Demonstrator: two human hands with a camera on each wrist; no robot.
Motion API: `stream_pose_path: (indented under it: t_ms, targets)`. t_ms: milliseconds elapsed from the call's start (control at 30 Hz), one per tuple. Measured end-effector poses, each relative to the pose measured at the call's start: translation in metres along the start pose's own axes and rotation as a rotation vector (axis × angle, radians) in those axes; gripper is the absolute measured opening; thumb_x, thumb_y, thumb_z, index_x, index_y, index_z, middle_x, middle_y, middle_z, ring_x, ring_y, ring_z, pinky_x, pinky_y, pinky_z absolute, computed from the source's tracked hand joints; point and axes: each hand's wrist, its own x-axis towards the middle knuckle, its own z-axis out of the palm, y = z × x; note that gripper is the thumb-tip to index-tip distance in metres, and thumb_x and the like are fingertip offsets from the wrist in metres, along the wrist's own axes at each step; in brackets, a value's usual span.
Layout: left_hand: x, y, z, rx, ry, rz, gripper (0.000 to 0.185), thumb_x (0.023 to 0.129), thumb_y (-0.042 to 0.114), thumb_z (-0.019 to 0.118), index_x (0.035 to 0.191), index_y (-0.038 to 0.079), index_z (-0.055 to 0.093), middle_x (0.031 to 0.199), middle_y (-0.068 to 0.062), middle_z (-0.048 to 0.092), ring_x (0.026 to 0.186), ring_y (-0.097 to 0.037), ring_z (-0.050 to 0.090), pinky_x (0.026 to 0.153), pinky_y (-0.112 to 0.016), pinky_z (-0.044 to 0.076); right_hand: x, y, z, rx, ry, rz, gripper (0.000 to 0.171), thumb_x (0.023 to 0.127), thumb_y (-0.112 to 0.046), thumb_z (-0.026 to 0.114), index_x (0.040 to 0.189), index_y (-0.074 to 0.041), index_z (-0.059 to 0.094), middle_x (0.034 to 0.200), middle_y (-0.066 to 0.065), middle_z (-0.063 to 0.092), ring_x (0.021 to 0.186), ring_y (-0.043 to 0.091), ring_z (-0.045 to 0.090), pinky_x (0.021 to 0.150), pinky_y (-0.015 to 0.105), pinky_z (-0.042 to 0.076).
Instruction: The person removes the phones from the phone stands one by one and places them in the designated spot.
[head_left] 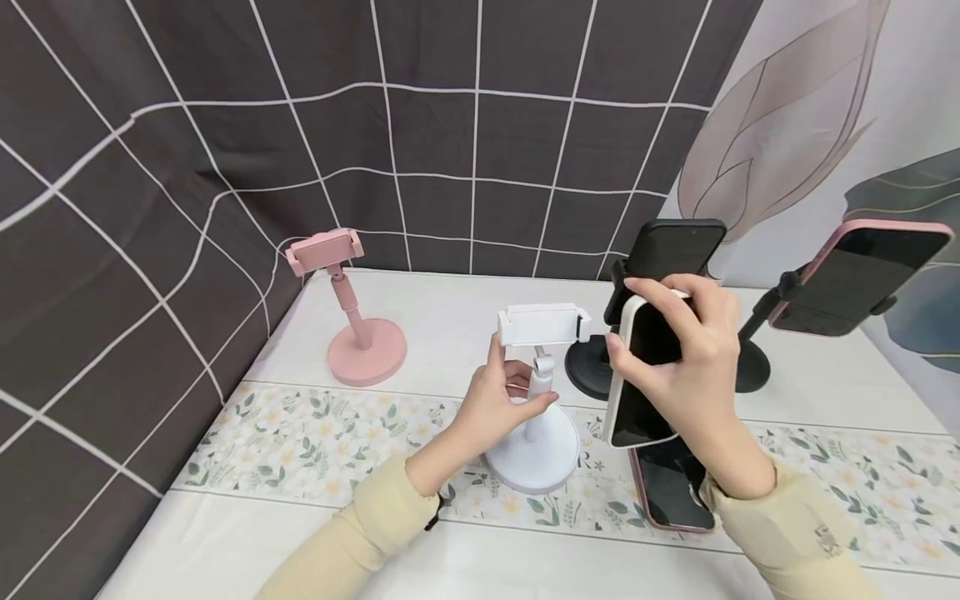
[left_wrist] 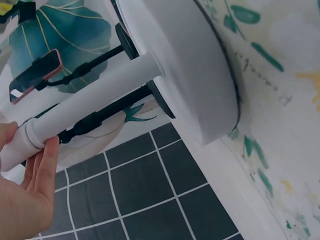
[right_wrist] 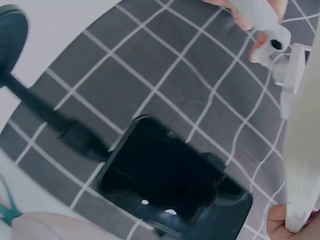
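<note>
My left hand (head_left: 487,408) grips the slim stem of a white phone stand (head_left: 534,462), fingers behind and thumb in front. The left wrist view shows fingertips around the ribbed collar of the stem (left_wrist: 95,97). The stand's round base rests on the floral strip, and its white clamp (head_left: 543,325) holds nothing. To the right, my right hand (head_left: 697,358) holds a phone in a white case (head_left: 637,417) by its edges, raised and tilted with the dark screen showing. The right wrist view has that case (right_wrist: 305,130) edge-on, close to the white clamp.
Behind the right hand, a black stand holds a black phone (head_left: 678,250). Another black stand at far right holds a pink-edged phone (head_left: 862,283). Beneath the right hand, a phone (head_left: 675,496) lies flat. An unoccupied pink stand (head_left: 367,350) is at back left, near the dark grid-patterned cloth (head_left: 427,133).
</note>
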Motion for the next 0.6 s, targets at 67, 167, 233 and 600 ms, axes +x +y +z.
stream_pose_path:
  t_ms: [67,167,233,600]
  targets:
    - [0.001,0.002,-0.001,0.043,-0.015,0.004,0.088,0.079,0.008,0.074,0.141,0.006,0.011,0.09,-0.017,0.069,0.083,-0.027,0.068,0.073,-0.017,0.055,-0.004,0.005,-0.005,-0.015,-0.026,0.023,0.041,0.073,-0.037,0.062,0.1,-0.007,0.068,0.095,0.021,0.053,0.091,0.033,0.039,0.088,0.029,0.025]
    - [0.003,0.003,-0.002,0.104,-0.037,-0.002,0.093,0.079,0.009,0.074,0.142,0.008,0.006,0.087,-0.016,0.069,0.082,-0.025,0.068,0.071,-0.016,0.055,-0.011,0.013,-0.011,-0.041,-0.072,0.052,0.043,0.075,-0.039,0.061,0.103,-0.006,0.068,0.097,0.021,0.053,0.091,0.032,0.039,0.086,0.031,0.024]
    - [0.003,0.004,-0.002,0.136,-0.052,-0.011,0.092,0.079,0.01,0.074,0.142,0.01,0.007,0.086,-0.015,0.068,0.083,-0.024,0.067,0.07,-0.016,0.055,-0.017,0.017,-0.015,-0.058,-0.102,0.067,0.045,0.077,-0.042,0.06,0.104,-0.006,0.068,0.097,0.021,0.053,0.091,0.033,0.039,0.083,0.035,0.025]
    - [0.005,0.012,-0.009,0.197,-0.109,-0.049,0.079,0.079,0.015,0.075,0.137,0.005,0.023,0.089,-0.014,0.068,0.085,-0.025,0.068,0.07,-0.019,0.055,-0.048,0.059,-0.04,-0.213,-0.285,0.047,0.046,0.079,-0.042,0.054,0.107,-0.007,0.066,0.095,0.021,0.052,0.081,0.041,0.038,0.072,0.049,0.027]
